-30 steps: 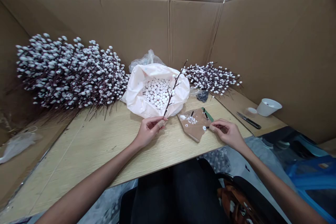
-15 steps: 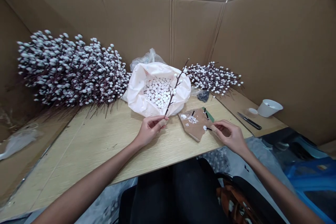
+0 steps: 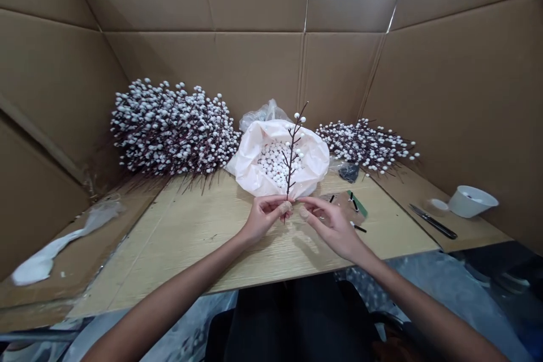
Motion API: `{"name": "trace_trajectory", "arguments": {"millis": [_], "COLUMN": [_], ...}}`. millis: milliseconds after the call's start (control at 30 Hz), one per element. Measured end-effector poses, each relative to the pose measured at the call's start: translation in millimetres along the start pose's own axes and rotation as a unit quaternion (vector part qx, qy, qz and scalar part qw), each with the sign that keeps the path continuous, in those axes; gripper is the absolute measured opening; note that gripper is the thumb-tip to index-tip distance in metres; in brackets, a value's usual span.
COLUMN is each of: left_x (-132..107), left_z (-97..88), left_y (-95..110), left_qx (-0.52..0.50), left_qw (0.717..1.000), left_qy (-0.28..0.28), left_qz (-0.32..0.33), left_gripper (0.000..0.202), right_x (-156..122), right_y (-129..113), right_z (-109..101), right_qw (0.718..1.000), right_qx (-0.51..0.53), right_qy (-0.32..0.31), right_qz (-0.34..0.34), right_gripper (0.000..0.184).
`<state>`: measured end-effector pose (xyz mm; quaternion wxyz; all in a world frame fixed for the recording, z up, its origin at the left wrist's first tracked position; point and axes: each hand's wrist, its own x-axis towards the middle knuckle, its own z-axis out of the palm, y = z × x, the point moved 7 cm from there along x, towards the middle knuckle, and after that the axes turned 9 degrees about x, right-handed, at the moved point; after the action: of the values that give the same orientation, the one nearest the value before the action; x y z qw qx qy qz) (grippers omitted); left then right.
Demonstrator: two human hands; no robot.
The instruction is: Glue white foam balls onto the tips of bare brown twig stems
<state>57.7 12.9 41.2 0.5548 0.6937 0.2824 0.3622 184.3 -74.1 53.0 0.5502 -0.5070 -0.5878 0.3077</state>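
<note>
My left hand (image 3: 265,216) pinches the lower stem of a thin dark twig (image 3: 292,154) that stands nearly upright, with a few white beads on its side shoots. My right hand (image 3: 328,220) has come in beside it, fingertips pinched together at the base of the same stem; whether a bead sits between them I cannot make out. Just behind the twig lies an open pink bag (image 3: 250,161) full of loose white beads (image 3: 274,159). Both hands hover over the wooden tabletop (image 3: 203,243).
A big heap of beaded branches (image 3: 169,130) lies back left, a smaller heap (image 3: 367,144) back right. A brown card with glue (image 3: 341,199) and small sticks lie right of my hands. A knife (image 3: 432,222) and white cup (image 3: 470,201) sit far right. Cardboard walls surround the table.
My right hand left the glue card and moved left to meet the left hand at the twig's base. The twig now stands more upright. The camera view has swung left and up.
</note>
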Motion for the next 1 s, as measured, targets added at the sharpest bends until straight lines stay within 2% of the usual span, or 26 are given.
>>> {"name": "trace_trajectory", "arguments": {"millis": [167,367,533,633,733,867,1000], "left_x": [-1,1,7,17,26,34,38], "left_z": [2.8,4.3,-2.1,-19.2,-22.6,-16.2,-11.8], "left_y": [8,20,39,65,83,86,91], "left_qx": [0.004,0.037,0.143,0.144,0.091,0.029,-0.008], "left_qw": [0.999,0.998,0.979,0.987,0.996,0.999,0.998], "left_qy": [-0.016,-0.041,-0.146,-0.072,-0.015,0.032,0.051], "left_qz": [0.029,0.039,-0.026,-0.02,-0.001,0.006,0.024], "left_gripper": [0.037,0.034,0.035,0.028,0.024,0.024,0.024], "right_x": [27,40,46,50,54,60,64], "right_y": [10,8,-3,-11,-17,-25,-35], "right_z": [18,16,10,10,8,5,3], "right_qw": [0.99,0.977,0.979,0.979,0.978,0.976,0.972], "right_qx": [0.133,0.19,0.182,0.197,0.203,0.212,0.229], "right_qy": [0.043,0.097,0.087,0.047,0.037,0.042,0.044], "right_qz": [0.023,0.022,0.015,0.013,0.017,0.006,-0.012], "right_gripper": [0.035,0.031,0.029,0.031,0.034,0.035,0.034]}}
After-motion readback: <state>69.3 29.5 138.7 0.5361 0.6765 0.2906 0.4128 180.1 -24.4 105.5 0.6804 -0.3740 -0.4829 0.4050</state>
